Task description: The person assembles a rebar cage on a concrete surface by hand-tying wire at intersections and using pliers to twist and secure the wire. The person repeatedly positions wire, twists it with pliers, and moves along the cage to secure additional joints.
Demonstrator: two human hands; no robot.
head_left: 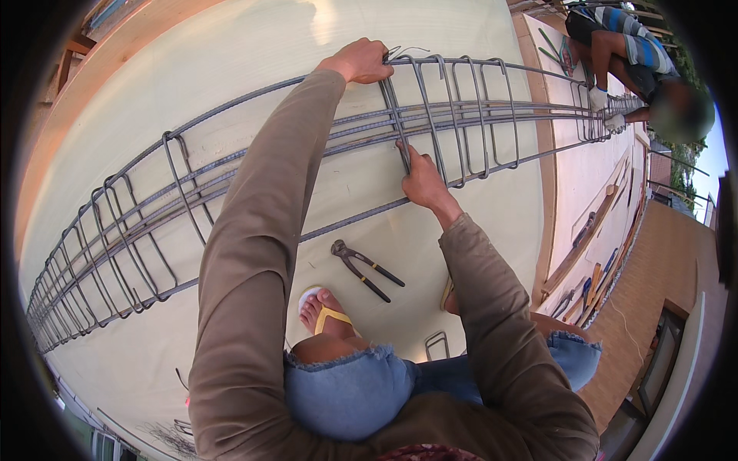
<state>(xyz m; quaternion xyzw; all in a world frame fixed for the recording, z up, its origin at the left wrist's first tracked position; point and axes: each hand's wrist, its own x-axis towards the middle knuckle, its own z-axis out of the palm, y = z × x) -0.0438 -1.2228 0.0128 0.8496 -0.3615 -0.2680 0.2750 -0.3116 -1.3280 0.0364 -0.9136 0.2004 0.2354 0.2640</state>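
A long rebar cage [369, 127] runs across the pale surface, its lengthwise bars threaded through bent square stirrups [465, 115]. My left hand [361, 61] reaches over the cage, its fingers closed round the top corner of a stirrup at the far bar. Thin tie wire [406, 52] sticks out beside those fingers. Lower down, my right hand [425, 180] grips the near part of the same stirrup, or one right beside it; I cannot tell which. A pair of pincers [367, 269] with dark handles lies between me and the cage.
A co-worker [642, 65] in white gloves crouches at the cage's right end. Wooden strips [580, 238] and hand tools lie on the board at right. A loose stirrup [437, 346] rests near my knees. My sandalled foot [327, 311] is beside the pincers.
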